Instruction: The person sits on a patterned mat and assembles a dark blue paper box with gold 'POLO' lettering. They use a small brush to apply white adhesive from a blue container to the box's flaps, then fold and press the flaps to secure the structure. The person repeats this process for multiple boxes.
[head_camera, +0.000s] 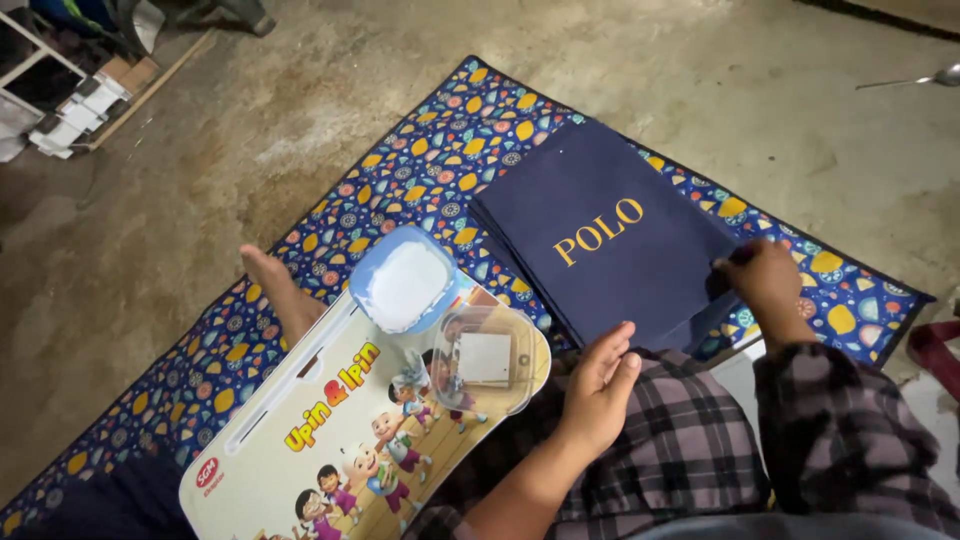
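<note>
At centre right of frame, soft, light folded navy cloth (610, 235), pinched at right edge by right hand (770, 285), apparently; left hand (597, 385) spread flat at near edge.

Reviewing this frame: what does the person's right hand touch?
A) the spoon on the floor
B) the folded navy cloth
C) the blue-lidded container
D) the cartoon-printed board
B: the right hand grips the right edge of the folded navy cloth on the patterned mat.
</note>
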